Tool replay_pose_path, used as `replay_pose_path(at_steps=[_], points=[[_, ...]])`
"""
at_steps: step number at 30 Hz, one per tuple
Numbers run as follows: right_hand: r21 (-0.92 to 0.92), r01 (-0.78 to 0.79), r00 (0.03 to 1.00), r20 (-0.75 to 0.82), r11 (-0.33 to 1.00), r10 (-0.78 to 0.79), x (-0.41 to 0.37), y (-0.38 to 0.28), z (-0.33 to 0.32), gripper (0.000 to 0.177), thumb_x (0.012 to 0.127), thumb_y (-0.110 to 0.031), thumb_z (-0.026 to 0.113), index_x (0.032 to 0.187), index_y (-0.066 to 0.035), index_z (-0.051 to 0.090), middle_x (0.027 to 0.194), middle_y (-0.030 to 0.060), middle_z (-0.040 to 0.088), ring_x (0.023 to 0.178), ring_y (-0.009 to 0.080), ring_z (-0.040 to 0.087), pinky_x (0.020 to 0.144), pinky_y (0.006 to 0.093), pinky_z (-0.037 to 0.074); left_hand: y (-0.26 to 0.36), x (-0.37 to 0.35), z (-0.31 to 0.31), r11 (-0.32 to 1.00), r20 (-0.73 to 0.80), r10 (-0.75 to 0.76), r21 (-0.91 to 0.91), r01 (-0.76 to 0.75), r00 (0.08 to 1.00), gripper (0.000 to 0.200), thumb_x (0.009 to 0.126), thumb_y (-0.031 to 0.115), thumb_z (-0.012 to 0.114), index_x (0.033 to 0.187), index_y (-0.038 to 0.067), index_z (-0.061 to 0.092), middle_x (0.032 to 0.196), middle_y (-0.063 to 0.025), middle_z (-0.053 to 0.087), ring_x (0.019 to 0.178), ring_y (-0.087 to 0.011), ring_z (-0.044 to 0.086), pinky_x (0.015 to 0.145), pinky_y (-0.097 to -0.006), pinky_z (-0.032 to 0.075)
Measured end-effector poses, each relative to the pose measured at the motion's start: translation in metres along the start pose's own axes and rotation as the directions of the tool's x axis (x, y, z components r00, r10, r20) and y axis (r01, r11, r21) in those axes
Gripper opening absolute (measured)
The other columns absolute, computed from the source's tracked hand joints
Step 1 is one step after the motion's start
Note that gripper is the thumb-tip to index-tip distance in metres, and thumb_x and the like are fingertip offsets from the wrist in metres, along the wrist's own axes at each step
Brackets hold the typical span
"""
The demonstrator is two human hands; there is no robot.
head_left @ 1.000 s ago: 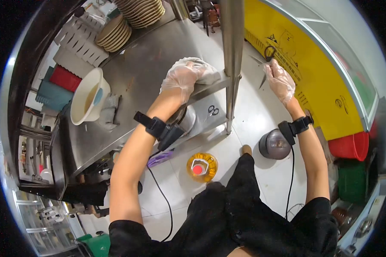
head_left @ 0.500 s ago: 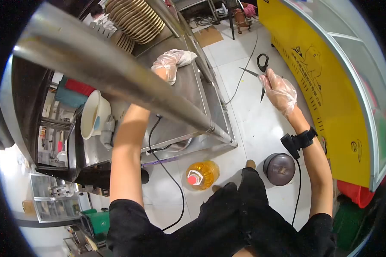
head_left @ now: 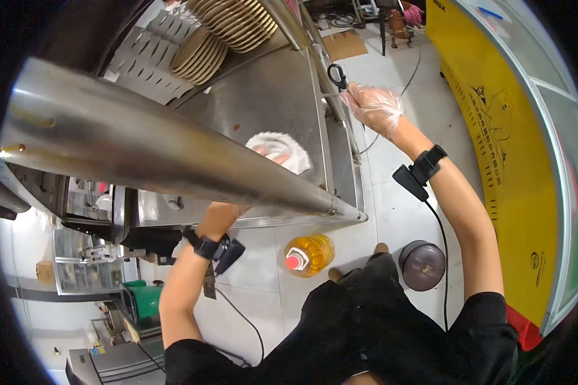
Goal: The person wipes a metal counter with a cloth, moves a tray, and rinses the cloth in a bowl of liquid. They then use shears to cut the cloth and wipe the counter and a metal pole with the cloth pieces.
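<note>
My left hand [head_left: 273, 156], partly behind the thick metal pole [head_left: 192, 154], presses on a white cloth [head_left: 292, 151] lying on the steel shelf surface [head_left: 270, 96]. Its fingers are partly hidden by the pole and blurred. In my right hand [head_left: 374, 108], which wears a clear plastic glove, are black-handled scissors [head_left: 337, 76]. The handle loop sticks out past the fingers, beside the right edge of the steel shelf; a blade points left over that edge.
Stacked plates [head_left: 237, 25] stand at the shelf's back. An oil bottle [head_left: 309, 255] and a dark round stool [head_left: 422, 264] are on the floor near my feet. A yellow freezer [head_left: 520, 147] lines the right side. A green bin [head_left: 144, 301] is lower left.
My left hand has moved toward me, down the shelf, and is now on the cloth. My right hand, with the scissors, has moved left to the shelf edge. The view has shifted.
</note>
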State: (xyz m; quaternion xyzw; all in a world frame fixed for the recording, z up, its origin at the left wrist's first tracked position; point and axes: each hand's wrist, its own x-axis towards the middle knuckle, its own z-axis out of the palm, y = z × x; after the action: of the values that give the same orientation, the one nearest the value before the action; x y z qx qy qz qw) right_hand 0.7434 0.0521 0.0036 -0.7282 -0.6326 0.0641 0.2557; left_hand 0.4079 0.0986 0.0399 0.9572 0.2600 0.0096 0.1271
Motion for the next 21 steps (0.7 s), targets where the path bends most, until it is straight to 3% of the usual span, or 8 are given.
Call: replay_pose_path(at_steps=[2,4,7,10,13,14,16,21], points=[[-0.056,0.030,0.997,0.078,0.998,-0.026,0.012,-0.004,0.001,0.036,0.101,-0.041,0.042,0.098,-0.009,0.058,0.085,0.0160,0.069,0.083,0.0393,0.066,0.075,0.0515,0.051,-0.046,-0.075,0.037,0.969,-0.085,-0.227,-0.121,0.216,0.970,0.043,0.096,0.031,0.055,0.136,0.015,0.056,0.132,-0.0119,0.056,0.120,-0.0323,0.055,0.100,-0.0403,0.045],[-0.062,0.039,0.995,0.089,0.997,-0.033,0.022,-0.002,0.006,0.036,0.101,-0.041,0.043,0.099,-0.009,0.058,0.085,0.0164,0.069,0.083,0.0396,0.066,0.075,0.0515,0.051,-0.041,-0.099,0.036,0.951,-0.119,-0.267,0.124,0.282,0.956,0.044,0.095,0.032,0.056,0.136,0.014,0.056,0.137,-0.0116,0.054,0.122,-0.0305,0.054,0.100,-0.0402,0.045],[-0.070,0.056,0.995,0.091,0.996,-0.049,0.038,0.005,0.012,0.036,0.101,-0.041,0.043,0.099,-0.009,0.059,0.085,0.0170,0.069,0.084,0.0401,0.066,0.075,0.0519,0.051,0.016,-0.084,-0.004,0.587,0.281,-0.806,0.267,0.764,0.521,0.046,0.098,0.036,0.052,0.137,0.013,0.053,0.142,-0.0106,0.052,0.130,-0.0323,0.046,0.109,-0.0407,0.034],[-0.056,0.068,0.994,0.091,0.996,-0.063,0.043,0.008,0.012,0.036,0.101,-0.041,0.044,0.097,-0.009,0.060,0.084,0.0174,0.069,0.083,0.0405,0.065,0.074,0.0524,0.051,-0.028,-0.104,0.028,0.612,0.293,-0.786,0.245,0.752,0.544,0.047,0.097,0.036,0.054,0.137,0.012,0.053,0.141,-0.0131,0.052,0.131,-0.0342,0.044,0.110,-0.0419,0.033],[-0.037,0.173,0.983,0.063,0.984,-0.170,0.034,0.014,0.009,0.036,0.101,-0.041,0.044,0.095,-0.009,0.059,0.084,0.0178,0.068,0.082,0.0411,0.065,0.074,0.0527,0.050,-0.070,-0.114,0.056,0.861,-0.112,-0.508,-0.057,0.505,0.854,0.046,0.097,0.034,0.055,0.137,0.010,0.052,0.144,-0.0151,0.049,0.132,-0.0369,0.042,0.110,-0.0436,0.032],[-0.066,0.190,0.975,0.126,0.979,-0.181,0.029,0.013,0.002,0.036,0.101,-0.041,0.043,0.094,-0.009,0.059,0.083,0.0178,0.068,0.081,0.0410,0.064,0.073,0.0526,0.050,-0.085,-0.112,0.061,0.896,-0.155,-0.400,0.141,0.421,0.903,0.047,0.095,0.029,0.055,0.140,0.016,0.052,0.137,-0.0141,0.050,0.125,-0.0347,0.047,0.107,-0.0435,0.036],[-0.098,0.240,0.961,0.165,0.966,-0.222,0.026,0.017,0.001,0.037,0.101,-0.043,0.041,0.094,-0.011,0.058,0.081,0.0173,0.068,0.079,0.0405,0.064,0.071,0.0525,0.050,-0.094,-0.112,0.068,0.883,-0.173,-0.287,0.332,0.330,0.942,0.050,0.093,0.023,0.056,0.143,0.021,0.051,0.131,-0.0132,0.052,0.118,-0.0326,0.053,0.103,-0.0434,0.040],[-0.119,0.223,0.974,0.072,0.967,-0.216,0.039,0.025,0.014,0.034,0.101,-0.043,0.042,0.098,-0.012,0.057,0.079,0.0168,0.067,0.077,0.0408,0.064,0.071,0.0525,0.051,-0.067,-0.092,0.045,0.940,-0.229,-0.284,0.123,0.317,0.931,0.052,0.090,0.021,0.058,0.141,0.019,0.052,0.125,-0.0139,0.054,0.116,-0.0319,0.054,0.102,-0.0427,0.042]])
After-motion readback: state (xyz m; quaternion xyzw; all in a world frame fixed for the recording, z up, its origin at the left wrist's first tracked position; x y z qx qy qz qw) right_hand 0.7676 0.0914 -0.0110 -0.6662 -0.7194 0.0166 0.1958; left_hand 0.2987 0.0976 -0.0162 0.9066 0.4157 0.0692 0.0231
